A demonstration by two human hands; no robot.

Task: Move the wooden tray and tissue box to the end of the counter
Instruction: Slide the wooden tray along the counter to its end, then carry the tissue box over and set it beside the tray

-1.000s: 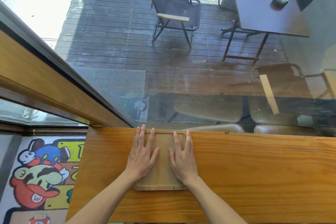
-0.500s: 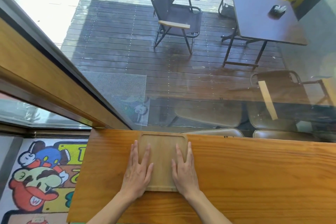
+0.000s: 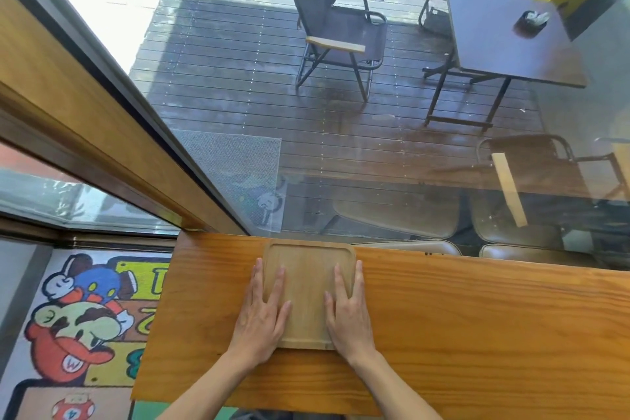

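Note:
A pale wooden tray with a raised rim and rounded corners lies flat on the orange-brown wooden counter, its far edge against the window glass. My left hand rests flat on the tray's left side, fingers spread and pointing away from me. My right hand lies flat on the tray's right side in the same way. Neither hand curls around the tray. No tissue box is in view.
The counter's left end is close to the tray, above a cartoon floor mat. A glass window bounds the counter's far edge. Outside are a folding chair and a dark table on decking.
Both hands have slid back toward me along the tray, leaving its far half uncovered. The tray now sits against the glass, a little farther from me than before.

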